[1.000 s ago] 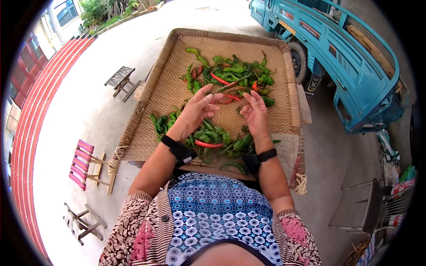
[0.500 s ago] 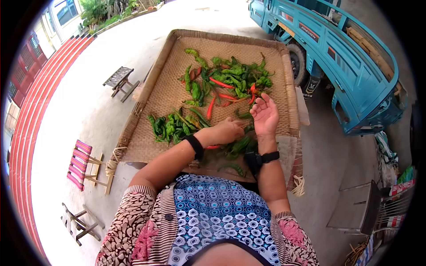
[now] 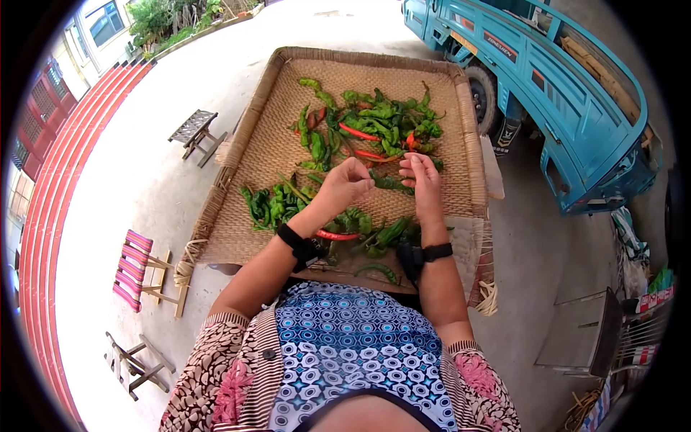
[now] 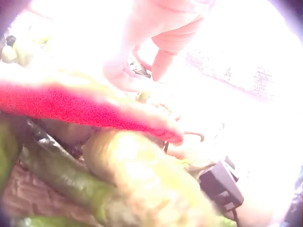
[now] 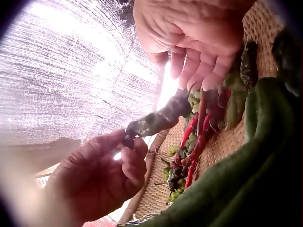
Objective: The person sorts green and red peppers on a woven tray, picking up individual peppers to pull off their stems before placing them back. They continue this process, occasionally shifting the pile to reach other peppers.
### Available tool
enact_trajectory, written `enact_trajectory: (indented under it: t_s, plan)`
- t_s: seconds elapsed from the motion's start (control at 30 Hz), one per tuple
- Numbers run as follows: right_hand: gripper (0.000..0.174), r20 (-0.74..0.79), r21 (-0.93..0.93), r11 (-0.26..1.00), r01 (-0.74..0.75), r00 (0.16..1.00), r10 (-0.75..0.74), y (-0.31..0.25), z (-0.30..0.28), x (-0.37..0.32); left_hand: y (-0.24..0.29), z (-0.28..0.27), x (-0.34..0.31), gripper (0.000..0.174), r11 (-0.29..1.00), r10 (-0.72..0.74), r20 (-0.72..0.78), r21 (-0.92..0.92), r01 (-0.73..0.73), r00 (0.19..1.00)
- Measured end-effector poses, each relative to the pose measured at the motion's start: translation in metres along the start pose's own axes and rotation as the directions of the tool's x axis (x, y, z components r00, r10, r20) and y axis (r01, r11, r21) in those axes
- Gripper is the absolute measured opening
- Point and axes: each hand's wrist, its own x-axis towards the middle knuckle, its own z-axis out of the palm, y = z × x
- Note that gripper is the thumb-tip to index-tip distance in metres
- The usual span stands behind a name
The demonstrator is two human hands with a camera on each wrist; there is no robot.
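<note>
My left hand (image 3: 341, 189) pinches one end of a dark green pepper (image 5: 158, 120) between thumb and fingers. The pepper slants across the gap toward my right hand (image 3: 426, 186), its thin stem close below the right fingertips in the right wrist view. That right hand is palm inward with fingers loosely bent, gripping nothing. Under the hands lies a near pile of green peppers (image 3: 277, 205), with a red pepper (image 3: 337, 235) in it. Farther back spreads a larger heap of green peppers (image 3: 385, 115), with red peppers (image 3: 358, 133) among them.
The peppers lie on a large woven tray (image 3: 252, 155) with a raised rim. A striped folding stool (image 3: 133, 270) and other small stools stand to the left. A blue cargo vehicle (image 3: 533, 86) is parked at the right, with a dark chair (image 3: 590, 335) nearer me.
The long green-and-red pepper held up a second ago has left my hands. My left hand dipped to the near pile, then rose with the dark green pepper beside the right hand.
</note>
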Motion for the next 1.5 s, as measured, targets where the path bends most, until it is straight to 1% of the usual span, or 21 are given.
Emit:
enact_trajectory:
  t_s: [0.03,0.13,0.17,0.27,0.37,0.47,0.57,0.67,0.7,0.77,0.87,0.9,0.97,1.0,1.1,1.17,1.2,1.3,1.4,1.43,1.5]
  plan:
    - [0.033,0.038,-0.04,0.999,-0.011,0.999,0.012,0.003,0.002,0.001,0.006,-0.004,-0.001,0.014,1.0,-0.009,-0.017,-0.017,0.009,1.0]
    - [0.033,0.17,-0.144,0.989,0.011,0.985,0.014,0.003,0.003,-0.001,0.014,-0.01,-0.001,0.012,0.979,-0.07,-0.117,-0.2,0.045,0.991]
    - [0.033,0.199,-0.117,0.993,0.004,0.98,0.02,0.011,0.001,0.003,0.011,-0.013,-0.001,0.01,0.968,-0.076,-0.169,-0.25,0.032,0.983]
    - [0.032,0.261,-0.029,1.0,-0.005,0.965,0.013,0.008,0.003,0.0,0.006,-0.018,0.0,0.01,0.949,-0.093,-0.219,-0.315,0.02,0.971]
    - [0.03,0.199,0.078,0.992,-0.099,0.977,0.082,-0.006,0.014,-0.009,0.0,-0.018,0.001,0.014,0.965,-0.08,-0.224,-0.26,0.02,0.971]
    - [0.028,0.257,0.125,0.987,-0.097,0.964,0.062,-0.006,0.013,-0.008,0.01,-0.012,-0.005,0.014,0.982,-0.103,-0.14,-0.169,0.079,0.985]
    - [0.025,0.222,0.189,0.974,-0.122,0.972,0.079,-0.007,0.011,-0.01,0.005,-0.017,-0.003,0.013,0.988,-0.123,-0.102,-0.102,0.113,0.987]
    - [0.024,0.224,0.248,0.966,-0.078,0.974,0.021,0.003,0.008,-0.004,-0.005,-0.023,-0.005,0.015,0.989,0.021,-0.03,0.15,-0.016,0.999]
    - [0.024,0.196,0.254,0.965,-0.071,0.98,0.021,0.006,0.006,-0.003,-0.008,-0.024,-0.006,0.016,0.952,0.043,-0.01,0.304,-0.038,0.999]
    - [0.027,0.141,0.266,0.962,-0.058,0.99,0.021,0.01,0.005,-0.001,-0.01,-0.025,-0.008,0.02,0.808,0.078,0.038,0.583,-0.085,0.996]
    - [0.035,0.044,0.386,0.922,0.011,0.999,-0.03,-0.012,0.014,-0.01,-0.01,-0.024,-0.008,0.025,0.581,0.043,0.31,0.766,-0.276,0.95]
    - [0.038,0.056,0.416,0.909,-0.015,0.998,-0.009,-0.011,0.014,-0.01,-0.01,-0.022,-0.015,0.033,0.461,0.022,0.334,0.833,-0.306,0.942]
    - [0.044,0.08,0.471,0.88,-0.065,0.996,0.031,-0.01,0.012,-0.009,-0.008,-0.016,-0.013,0.038,0.369,-0.158,0.347,0.889,-0.27,0.925]
    - [0.042,0.105,0.446,0.89,-0.089,0.993,0.047,-0.008,0.01,-0.007,-0.006,-0.013,-0.012,0.041,0.318,-0.246,0.343,0.912,-0.259,0.907]
    - [0.037,0.18,0.381,0.912,-0.15,0.98,0.086,0.0,0.003,-0.003,0.006,-0.008,-0.012,0.048,0.246,-0.309,0.342,0.93,-0.273,0.888]
    - [0.032,0.236,0.354,0.918,-0.177,0.967,0.096,0.004,0.001,-0.002,0.013,-0.008,-0.014,0.046,0.238,-0.316,0.339,0.933,-0.271,0.886]
    - [0.03,0.236,0.335,0.926,-0.177,0.967,0.1,0.003,0.002,-0.002,0.015,-0.009,-0.014,0.045,0.234,-0.32,0.337,0.934,-0.271,0.885]
    - [0.027,0.234,0.296,0.939,-0.176,0.966,0.108,0.003,0.005,-0.003,0.011,-0.024,-0.011,0.037,0.372,-0.175,0.451,0.853,-0.365,0.875]
    - [0.026,0.228,0.295,0.94,-0.17,0.968,0.103,0.004,0.005,-0.003,0.024,-0.026,-0.017,0.034,0.453,0.004,0.279,0.856,-0.251,0.96]
    - [0.026,0.221,0.293,0.941,-0.168,0.97,0.104,0.003,0.006,-0.004,0.04,-0.024,-0.02,0.036,0.429,0.032,0.232,0.875,-0.223,0.972]
    - [0.026,0.231,0.282,0.945,-0.165,0.968,0.1,0.001,0.008,-0.005,0.04,-0.029,-0.017,0.034,0.47,0.253,0.145,0.846,-0.253,0.956]
